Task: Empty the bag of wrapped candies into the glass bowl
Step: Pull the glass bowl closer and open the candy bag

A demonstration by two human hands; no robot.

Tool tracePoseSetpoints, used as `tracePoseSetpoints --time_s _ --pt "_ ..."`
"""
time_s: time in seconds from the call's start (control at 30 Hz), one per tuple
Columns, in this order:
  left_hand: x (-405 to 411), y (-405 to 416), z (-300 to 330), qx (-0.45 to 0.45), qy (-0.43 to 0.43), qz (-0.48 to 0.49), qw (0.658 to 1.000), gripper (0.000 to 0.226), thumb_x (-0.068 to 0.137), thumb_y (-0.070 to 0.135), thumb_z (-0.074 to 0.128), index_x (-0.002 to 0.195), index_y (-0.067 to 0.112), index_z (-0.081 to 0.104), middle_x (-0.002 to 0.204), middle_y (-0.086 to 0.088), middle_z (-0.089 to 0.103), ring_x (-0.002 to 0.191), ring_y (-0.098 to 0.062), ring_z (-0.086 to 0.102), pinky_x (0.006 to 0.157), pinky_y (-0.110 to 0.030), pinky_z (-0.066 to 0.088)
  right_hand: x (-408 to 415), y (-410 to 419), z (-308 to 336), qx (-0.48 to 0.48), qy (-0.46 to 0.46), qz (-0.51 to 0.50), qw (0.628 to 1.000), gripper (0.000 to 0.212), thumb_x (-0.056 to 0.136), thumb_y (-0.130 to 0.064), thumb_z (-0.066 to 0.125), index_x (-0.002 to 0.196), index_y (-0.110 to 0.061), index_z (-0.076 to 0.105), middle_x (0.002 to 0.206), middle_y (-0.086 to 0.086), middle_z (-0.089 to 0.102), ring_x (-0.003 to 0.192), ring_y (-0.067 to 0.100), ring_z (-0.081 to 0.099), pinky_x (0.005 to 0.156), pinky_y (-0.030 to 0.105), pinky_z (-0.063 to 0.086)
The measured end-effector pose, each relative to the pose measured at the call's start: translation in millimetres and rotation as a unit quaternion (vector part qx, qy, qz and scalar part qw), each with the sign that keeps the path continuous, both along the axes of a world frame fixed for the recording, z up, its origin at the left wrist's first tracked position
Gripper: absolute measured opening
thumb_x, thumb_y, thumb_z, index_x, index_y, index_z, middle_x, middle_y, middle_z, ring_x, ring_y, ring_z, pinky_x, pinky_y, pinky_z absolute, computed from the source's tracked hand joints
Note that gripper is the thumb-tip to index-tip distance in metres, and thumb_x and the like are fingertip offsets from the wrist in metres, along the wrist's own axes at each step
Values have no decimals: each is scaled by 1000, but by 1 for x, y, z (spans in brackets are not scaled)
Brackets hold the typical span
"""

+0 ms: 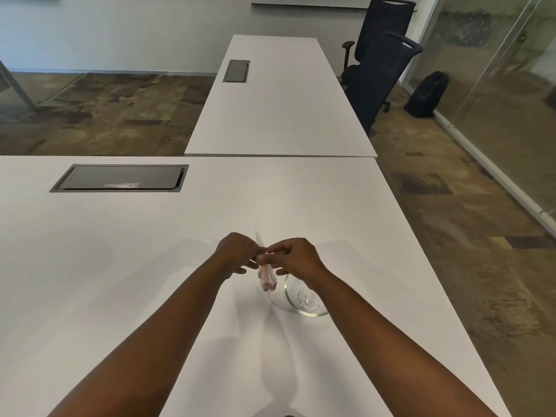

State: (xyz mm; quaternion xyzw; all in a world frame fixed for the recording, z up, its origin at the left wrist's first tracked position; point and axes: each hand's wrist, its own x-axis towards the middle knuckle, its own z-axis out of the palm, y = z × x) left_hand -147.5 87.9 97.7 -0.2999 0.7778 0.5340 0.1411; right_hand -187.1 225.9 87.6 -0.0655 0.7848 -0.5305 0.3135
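Bag pinched at top by both hands; glass bowl beside it

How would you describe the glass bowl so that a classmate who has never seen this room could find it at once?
Start at the near white table, the one with the dark hatch set into its top. Follow the person's right hand down to the tabletop beneath its wrist. The glass bowl stands there, clear and empty, unlike the bag holding pinkish candies beside it.

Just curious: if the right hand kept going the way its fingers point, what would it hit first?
Probably the left hand. The right hand points left, both pinching the top of the bag between them, so the bag's edge comes first, though depth is unclear.
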Motion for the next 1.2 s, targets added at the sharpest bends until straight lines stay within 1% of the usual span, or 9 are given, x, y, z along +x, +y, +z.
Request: tracePoseSetpoints --time_s 0.13,0.33,0.5,0.73,0.87,0.97,1.07,1.13,1.2 --pt "-1 2 -1 27 38 -3 999 26 83 23 67 61 12 60 66 -4 65 65 -15 64 64 -26 47 1 -2 1 -1 32 -36 999 33 65 -10 85 93 2 74 80 14 69 76 27 68 80 39 59" --pt "-1 2 -4 59 77 -10 995 30 85 28 66 59 15 59 68 -5 65 72 -20 64 65 -26 47 -2 1 2 4 20 -42 999 19 75 -7 76 92 2 75 64 7 67 55 14 63 64 23 58" --pt "-2 5 -6 99 85 -5 991 28 89 24 60 62 16 57 66 -3 60 64 -14 60 59 -23 48 -5 -2 1 26 46 -73 996 15 80 -9 68 88 0 76 76 13 68 67 24 64 81 38 60" --pt "-5 15 -11 55 75 1 996 39 88 37 59 57 15 54 59 -2 56 57 -15 60 50 -23 51 -5 -6 0 60 85 -92 990 24 82 -14 65 58 -11 69 66 10 65 65 24 60 79 42 57" --pt "-9 17 -12 106 109 9 988 36 95 26 50 61 13 53 66 -6 54 58 -14 55 44 -18 52 -7 -3 3 -25 -9 -122 992 24 84 -4 63 62 -11 66 79 16 67 69 27 62 78 38 59" --pt "-9 16 -14 188 117 16 975 35 97 26 45 65 14 52 70 -5 57 66 -14 57 52 -18 56 -8 -2 8 -101 -87 -108 985 27 90 -1 55 64 -8 61 71 14 62 60 22 58 63 27 54" --pt "-9 13 -18 256 113 19 960 31 97 27 44 69 16 52 73 -2 58 70 -12 59 63 -21 55 -6 -3 8 -132 -134 -115 975 32 93 -2 50 63 -5 58 67 15 53 54 25 45 54 29 40" --pt "-10 13 -19 288 110 31 951 30 97 26 44 69 17 52 70 1 59 66 -9 62 61 -19 55 -6 -3 6 -142 -154 -124 970 33 94 -3 49 62 -5 58 66 16 49 53 25 39 53 28 32" --pt "-10 14 -19 315 111 40 942 31 97 24 44 69 17 52 62 5 62 58 -4 66 57 -18 56 -7 -4 6 -144 -154 -132 968 31 94 -4 49 64 -5 58 67 16 51 55 25 41 53 29 35"
